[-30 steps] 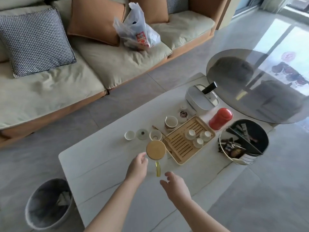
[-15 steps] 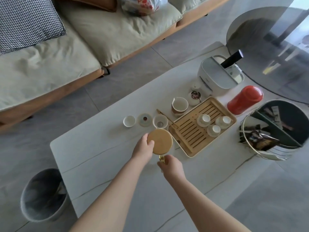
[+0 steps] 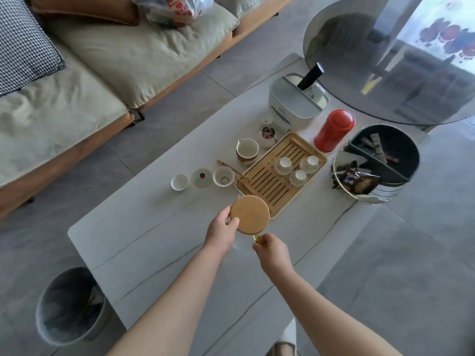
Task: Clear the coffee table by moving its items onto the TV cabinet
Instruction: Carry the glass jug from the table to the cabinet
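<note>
Overhead, one coffee table (image 3: 144,255) is seen carrying one slatted tray (image 3: 264,186) with three cups (image 3: 282,165) on it, and two more small cups (image 3: 180,182) beside one coaster (image 3: 202,177). One red flask (image 3: 334,131) lies tilted near the tray. One lidded pitcher (image 3: 249,214) is held at the tray's near corner, its round lid facing up and its yellow handle pointing toward the wearer. The left hand (image 3: 223,230) is clasped on the lid's rim; the right hand (image 3: 273,250) is pinched on the handle.
</note>
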A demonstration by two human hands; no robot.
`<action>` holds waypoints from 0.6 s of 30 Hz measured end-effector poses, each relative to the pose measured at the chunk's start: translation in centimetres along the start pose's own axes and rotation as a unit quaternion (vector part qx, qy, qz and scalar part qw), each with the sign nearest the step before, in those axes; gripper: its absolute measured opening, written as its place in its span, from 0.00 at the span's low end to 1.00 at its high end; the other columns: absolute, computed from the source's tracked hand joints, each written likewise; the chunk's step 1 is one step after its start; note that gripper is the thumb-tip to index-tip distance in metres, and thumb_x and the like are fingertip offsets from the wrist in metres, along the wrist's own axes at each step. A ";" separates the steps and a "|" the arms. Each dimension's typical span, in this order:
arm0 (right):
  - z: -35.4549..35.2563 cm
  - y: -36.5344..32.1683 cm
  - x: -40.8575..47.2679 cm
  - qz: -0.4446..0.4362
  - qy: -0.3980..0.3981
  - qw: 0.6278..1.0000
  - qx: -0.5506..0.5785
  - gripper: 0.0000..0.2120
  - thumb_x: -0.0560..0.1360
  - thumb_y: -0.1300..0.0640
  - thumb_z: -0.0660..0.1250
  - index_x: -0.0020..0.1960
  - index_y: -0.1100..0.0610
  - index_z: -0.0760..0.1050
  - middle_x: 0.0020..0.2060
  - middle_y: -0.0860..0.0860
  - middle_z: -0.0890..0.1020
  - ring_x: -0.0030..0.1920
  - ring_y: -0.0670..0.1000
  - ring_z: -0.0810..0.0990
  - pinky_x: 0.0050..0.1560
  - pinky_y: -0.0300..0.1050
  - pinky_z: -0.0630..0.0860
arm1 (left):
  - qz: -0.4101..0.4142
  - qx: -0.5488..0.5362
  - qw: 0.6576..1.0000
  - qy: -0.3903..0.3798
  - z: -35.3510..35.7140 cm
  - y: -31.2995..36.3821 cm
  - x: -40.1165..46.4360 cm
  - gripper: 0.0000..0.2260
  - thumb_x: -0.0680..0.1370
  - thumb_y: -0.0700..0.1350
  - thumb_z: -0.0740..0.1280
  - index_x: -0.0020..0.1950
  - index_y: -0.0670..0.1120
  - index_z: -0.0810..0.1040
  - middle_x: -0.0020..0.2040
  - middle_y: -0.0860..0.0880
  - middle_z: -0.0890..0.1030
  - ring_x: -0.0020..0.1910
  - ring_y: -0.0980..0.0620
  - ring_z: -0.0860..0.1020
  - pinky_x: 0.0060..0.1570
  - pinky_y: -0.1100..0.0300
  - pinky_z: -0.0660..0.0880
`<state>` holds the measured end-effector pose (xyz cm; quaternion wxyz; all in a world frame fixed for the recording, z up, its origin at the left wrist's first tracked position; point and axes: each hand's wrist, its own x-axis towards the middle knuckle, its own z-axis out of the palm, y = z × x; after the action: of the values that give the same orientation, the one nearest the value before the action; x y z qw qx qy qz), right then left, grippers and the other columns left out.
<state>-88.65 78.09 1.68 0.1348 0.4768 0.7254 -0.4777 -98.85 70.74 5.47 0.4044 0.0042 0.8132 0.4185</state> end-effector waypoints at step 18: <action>-15.1 18.3 -18.2 0.090 0.293 0.939 0.155 0.11 0.72 0.62 0.68 0.54 0.60 0.81 0.51 0.56 0.84 0.52 0.54 0.81 0.51 0.38 0.70 | 0.092 0.052 0.961 -0.254 20.2 4.0 -17.5 0.13 0.76 0.39 0.66 0.59 0.46 0.70 0.55 0.46 0.77 0.50 0.54 0.76 0.50 0.58 0.73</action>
<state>-60.43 81.89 10.85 -0.1168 0.6740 0.6037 -0.4094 -75.03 80.99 13.13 0.5570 0.2063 0.7002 0.3962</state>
